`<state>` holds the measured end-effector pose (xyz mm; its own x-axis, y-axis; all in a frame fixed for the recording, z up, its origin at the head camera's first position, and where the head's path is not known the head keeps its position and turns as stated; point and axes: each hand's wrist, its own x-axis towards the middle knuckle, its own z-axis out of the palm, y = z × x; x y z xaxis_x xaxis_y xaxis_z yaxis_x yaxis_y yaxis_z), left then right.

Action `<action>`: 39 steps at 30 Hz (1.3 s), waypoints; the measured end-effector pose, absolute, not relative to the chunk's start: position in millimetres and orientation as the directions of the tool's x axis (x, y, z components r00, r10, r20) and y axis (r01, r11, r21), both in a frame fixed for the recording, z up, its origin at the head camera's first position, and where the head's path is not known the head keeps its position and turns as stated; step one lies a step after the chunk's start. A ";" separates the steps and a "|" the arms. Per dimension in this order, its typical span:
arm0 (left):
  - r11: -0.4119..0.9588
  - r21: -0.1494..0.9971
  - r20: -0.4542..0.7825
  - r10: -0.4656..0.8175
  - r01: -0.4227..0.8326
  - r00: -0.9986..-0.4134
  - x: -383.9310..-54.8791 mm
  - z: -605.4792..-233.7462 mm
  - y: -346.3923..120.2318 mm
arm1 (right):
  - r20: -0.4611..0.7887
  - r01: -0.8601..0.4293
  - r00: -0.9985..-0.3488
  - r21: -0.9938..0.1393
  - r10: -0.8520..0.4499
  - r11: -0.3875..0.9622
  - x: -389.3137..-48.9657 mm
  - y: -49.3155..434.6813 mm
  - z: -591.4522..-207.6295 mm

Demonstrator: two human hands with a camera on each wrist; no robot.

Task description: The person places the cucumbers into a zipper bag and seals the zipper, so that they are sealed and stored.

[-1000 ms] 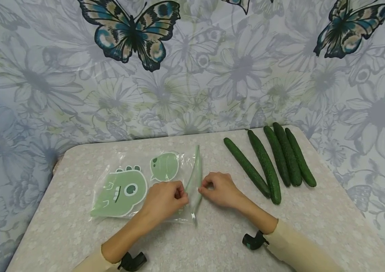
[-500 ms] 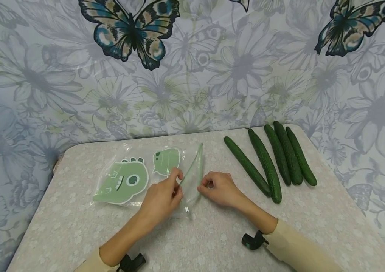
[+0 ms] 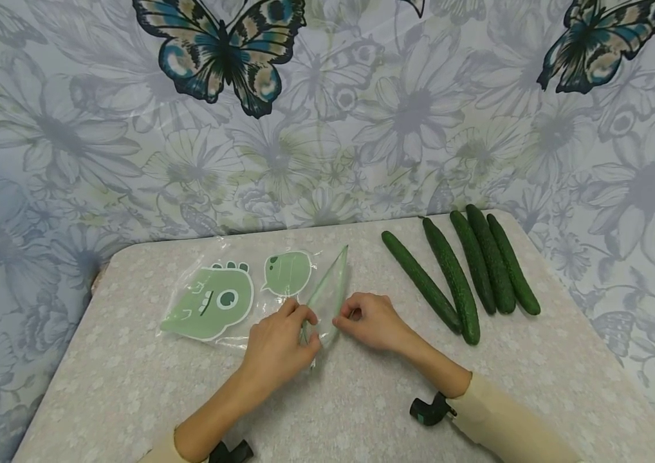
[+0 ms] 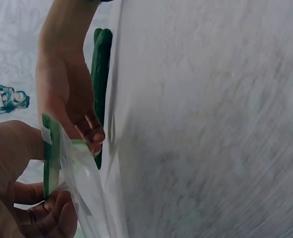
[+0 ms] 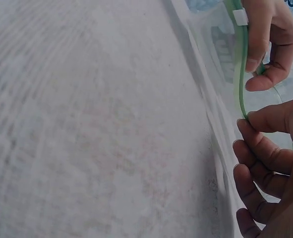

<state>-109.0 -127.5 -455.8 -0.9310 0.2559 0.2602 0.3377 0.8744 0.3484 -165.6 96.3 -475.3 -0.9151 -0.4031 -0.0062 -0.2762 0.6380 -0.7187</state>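
Observation:
A clear zip bag (image 3: pixel 212 302) with a green cartoon monster print lies on the table, its mouth turned to the right and spread apart. My left hand (image 3: pixel 275 347) holds one side of the mouth, thumb and fingers curled at the green strip (image 4: pixel 50 158). Opposite it, my right hand (image 3: pixel 374 321) pinches the other side between thumb and index finger. The right wrist view shows that pinch at the green edge (image 5: pixel 242 94), with the remaining fingers loosely bent. A white slider (image 5: pixel 240 18) sits on the strip close to the left hand.
Several cucumbers lie to the right of the hands, the nearest cucumber (image 3: pixel 420 280) slanting toward my right wrist. The patterned tablecloth (image 3: pixel 350 411) covers the table, which meets a butterfly-print backdrop (image 3: pixel 327 141) at the back edge.
The left hand has let its fingers shift along the bag's edge, and the mouth has widened. The bag has turned slightly, its left part moving back. The right hand has stayed nearly still.

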 end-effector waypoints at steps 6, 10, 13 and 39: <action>0.834 0.375 0.297 0.306 0.405 -0.904 -104.1 -458.7 -126.4 | -0.007 -0.277 -0.912 -0.728 -0.410 0.627 -165.3 95.3 -475.3; 0.826 0.339 0.308 0.354 0.450 -0.883 -104.6 -458.5 -127.7 | 0.003 -0.290 -0.909 -0.724 -0.418 0.626 -165.3 94.4 -477.4; 0.830 0.297 0.312 0.382 0.472 -0.870 -105.3 -458.9 -128.2 | 0.000 -0.290 -0.906 -0.727 -0.423 0.623 -165.0 93.3 -479.1; 0.901 0.081 0.359 0.372 0.425 -0.856 -97.0 -465.9 -127.9 | -0.053 -0.209 -0.917 -0.782 -0.396 0.588 -167.5 90.8 -473.6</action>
